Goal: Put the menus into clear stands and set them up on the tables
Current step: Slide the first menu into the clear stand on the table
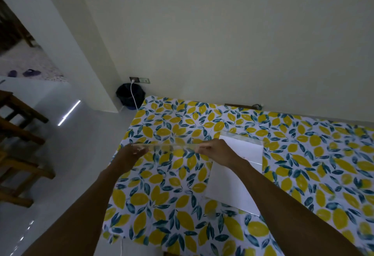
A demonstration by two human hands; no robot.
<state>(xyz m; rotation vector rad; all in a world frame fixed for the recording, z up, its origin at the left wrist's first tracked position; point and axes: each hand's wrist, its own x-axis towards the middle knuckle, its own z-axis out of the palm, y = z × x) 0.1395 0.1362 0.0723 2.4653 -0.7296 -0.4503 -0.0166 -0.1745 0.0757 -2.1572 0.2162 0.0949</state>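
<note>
Clear stand point(172, 146) is up off the table, held level between both hands, seen nearly edge-on so it reads as a thin transparent strip; lemon print shows through it. Blurred, so can't tell if a sheet is in it.

Left hand point(135, 151) grips the stand's left end, fingers point(141, 150) curled around the edge. Right hand point(211, 148) pinches the right end, thumb and fingers closed on it. Both forearms reach in from the bottom of the frame, the right one crossing over the white sheets.

White menu sheets point(238, 174) lie flat on the table just right of the held stand, partly under the right forearm. Looks like at least two overlapping, blank sides up; no print readable. A second clear stand point(242, 137) sits at the far edge of those sheets, touching or overlapping the top one; can't tell which.

Table wears a tablecloth point(303, 164) with yellow lemons and dark green leaves on white. Its far edge runs along a pale wall point(222, 33).

Left of the table: glossy pale floor point(70, 164), wooden chairs point(18, 144) at the frame's left edge. Dark bin point(129, 95) stands in the corner by the wall, a white cable point(133, 93) hanging in front of it from a wall socket point(139, 80). Far left, beyond a doorway, a pair of purple slippers point(24, 73) on a speckled floor.
</note>
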